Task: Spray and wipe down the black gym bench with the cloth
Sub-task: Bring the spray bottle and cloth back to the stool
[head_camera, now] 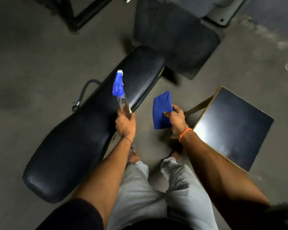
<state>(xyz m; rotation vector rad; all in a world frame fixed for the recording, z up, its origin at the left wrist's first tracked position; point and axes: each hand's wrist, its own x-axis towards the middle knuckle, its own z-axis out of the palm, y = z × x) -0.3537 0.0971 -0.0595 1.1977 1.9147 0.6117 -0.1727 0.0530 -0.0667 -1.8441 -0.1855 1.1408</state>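
Padding of glossy black vinyl covered the long gym bench (83, 135), which lay slantwise across the grey concrete floor (23, 63). Above the middle of the bench, at its right edge, the left hand (125, 125) had its fingers wrapped round the base of a clear plastic spray bottle with a blue trigger head (121, 97); the nozzle pointed out over the far half of the bench. Just to the right of the bench, clear of its edge, the right hand (177, 120) pinched a folded blue cloth (161, 110) between thumb and curled fingers, and the cloth hung in the air, touching neither the bench nor the floor. An orange thread band (185, 134) circled that wrist. Further right of the bench stood a square dark-topped stool with a wooden rim (234, 128). Beyond the far end of the bench lay a dark rubber mat (176, 39), and a curved grey hose (85, 93) showed at the left side of the bench.
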